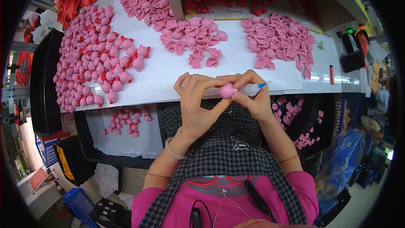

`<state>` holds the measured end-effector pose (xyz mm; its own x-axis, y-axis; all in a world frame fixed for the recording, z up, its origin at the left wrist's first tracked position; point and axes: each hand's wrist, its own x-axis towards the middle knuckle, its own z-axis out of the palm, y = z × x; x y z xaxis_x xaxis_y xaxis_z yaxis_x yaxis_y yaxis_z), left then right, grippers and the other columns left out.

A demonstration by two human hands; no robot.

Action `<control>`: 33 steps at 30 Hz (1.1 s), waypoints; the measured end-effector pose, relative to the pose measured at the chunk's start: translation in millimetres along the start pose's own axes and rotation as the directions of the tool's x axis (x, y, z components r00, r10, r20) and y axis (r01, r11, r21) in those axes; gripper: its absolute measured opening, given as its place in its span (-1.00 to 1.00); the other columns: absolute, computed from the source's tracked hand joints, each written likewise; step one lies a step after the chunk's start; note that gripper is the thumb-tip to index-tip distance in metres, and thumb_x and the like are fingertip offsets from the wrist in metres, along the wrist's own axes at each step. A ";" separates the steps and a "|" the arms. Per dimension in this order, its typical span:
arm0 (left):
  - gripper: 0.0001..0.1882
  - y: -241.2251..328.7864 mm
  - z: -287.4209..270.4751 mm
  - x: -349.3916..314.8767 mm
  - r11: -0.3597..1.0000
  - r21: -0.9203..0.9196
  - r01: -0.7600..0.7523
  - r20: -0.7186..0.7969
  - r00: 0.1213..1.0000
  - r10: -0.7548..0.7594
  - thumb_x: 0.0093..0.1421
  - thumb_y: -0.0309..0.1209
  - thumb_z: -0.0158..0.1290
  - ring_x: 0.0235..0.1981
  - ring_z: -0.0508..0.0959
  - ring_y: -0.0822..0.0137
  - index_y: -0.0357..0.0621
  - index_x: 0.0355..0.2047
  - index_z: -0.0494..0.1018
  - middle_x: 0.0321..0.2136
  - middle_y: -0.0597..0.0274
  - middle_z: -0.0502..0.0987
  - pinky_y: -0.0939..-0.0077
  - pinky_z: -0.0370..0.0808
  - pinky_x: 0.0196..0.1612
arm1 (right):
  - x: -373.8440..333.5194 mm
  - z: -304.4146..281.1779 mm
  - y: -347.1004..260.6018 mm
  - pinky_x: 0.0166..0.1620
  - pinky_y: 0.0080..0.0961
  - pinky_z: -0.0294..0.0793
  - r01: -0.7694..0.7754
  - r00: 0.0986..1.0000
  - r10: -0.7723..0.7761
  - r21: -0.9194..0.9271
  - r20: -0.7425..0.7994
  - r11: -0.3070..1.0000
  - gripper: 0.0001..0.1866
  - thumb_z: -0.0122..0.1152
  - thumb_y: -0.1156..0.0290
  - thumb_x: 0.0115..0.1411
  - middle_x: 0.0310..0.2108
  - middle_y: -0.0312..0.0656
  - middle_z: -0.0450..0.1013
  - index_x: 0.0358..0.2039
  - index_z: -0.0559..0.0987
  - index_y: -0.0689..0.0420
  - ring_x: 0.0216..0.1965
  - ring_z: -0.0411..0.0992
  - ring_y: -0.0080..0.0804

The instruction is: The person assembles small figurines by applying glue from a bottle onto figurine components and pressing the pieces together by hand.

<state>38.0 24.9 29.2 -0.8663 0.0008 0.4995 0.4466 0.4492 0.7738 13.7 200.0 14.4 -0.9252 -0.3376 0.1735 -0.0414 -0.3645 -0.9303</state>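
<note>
Pink figurine part (227, 90) sat off-centre toward 2 o'clock, pinched by left hand (197, 104) and right hand (258, 103), the latter also holding a needle-tip bottle (250, 89); looked light, kinda squishy, best gripped round-side.

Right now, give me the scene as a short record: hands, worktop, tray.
Left hand: pinching a round pink piece
Right hand: holding a small bottle with a blue tip, also touching the piece
White worktop, left: heap of pink-and-red pieces
Worktop, right: heap of cupped pink pieces, red stick
Lower left: white-lined tray holding more pink-and-red pieces
</note>
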 end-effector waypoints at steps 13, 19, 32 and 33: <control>-0.56 -15.5 -1.8 -9.6 0.951 -0.276 0.138 0.122 0.987 -0.107 -0.11 -0.34 0.45 0.00 0.53 0.27 -0.01 -0.17 0.61 -0.31 0.39 0.57 0.05 -0.12 0.40 | 2.0 -6.4 -9.2 -0.45 -0.77 0.27 -0.248 0.968 0.250 -0.094 0.014 0.964 -0.71 0.36 0.36 0.18 -0.35 -0.32 0.45 -0.18 0.45 0.13 -0.51 0.29 -0.76; -0.58 0.9 -5.0 -3.7 0.990 0.118 -0.075 0.139 0.989 0.058 -0.14 -0.23 0.42 -0.07 0.53 0.33 0.06 -0.20 0.68 -0.32 0.43 0.57 0.03 -0.15 0.38 | -0.7 -9.0 -1.4 -0.24 -0.69 0.38 -0.150 0.987 0.153 -0.057 0.053 0.987 -0.69 0.42 0.49 0.13 -0.12 -0.17 0.55 -0.19 0.45 0.15 -0.34 0.36 -0.72; -0.66 -9.8 -4.4 -7.9 0.982 0.174 -0.073 0.100 0.993 0.057 -0.08 -0.27 0.38 -0.13 0.53 0.36 0.07 -0.23 0.68 -0.33 0.44 0.55 0.04 -0.08 0.35 | 0.5 2.7 4.4 -0.10 -0.62 0.41 -0.188 0.981 0.187 -0.040 -0.044 0.981 -0.68 0.37 0.54 0.14 -0.14 -0.08 0.51 -0.26 0.35 0.10 -0.25 0.40 -0.64; -0.66 -15.4 -5.9 -9.9 0.983 0.173 -0.055 0.098 0.994 0.039 -0.08 -0.29 0.38 -0.14 0.53 0.37 0.06 -0.22 0.67 -0.33 0.43 0.55 0.04 -0.09 0.35 | 3.2 1.2 5.2 -0.04 -0.58 0.43 -0.213 0.977 0.213 -0.164 -0.020 0.963 -0.66 0.37 0.54 0.13 -0.02 0.06 0.53 -0.24 0.33 0.12 -0.21 0.46 -0.58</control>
<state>41.0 12.7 14.7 -0.8661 0.1056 0.4886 0.4484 0.5961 0.6660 11.0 196.0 10.6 -0.9202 -0.3898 -0.0349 0.0954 -0.1369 -0.9860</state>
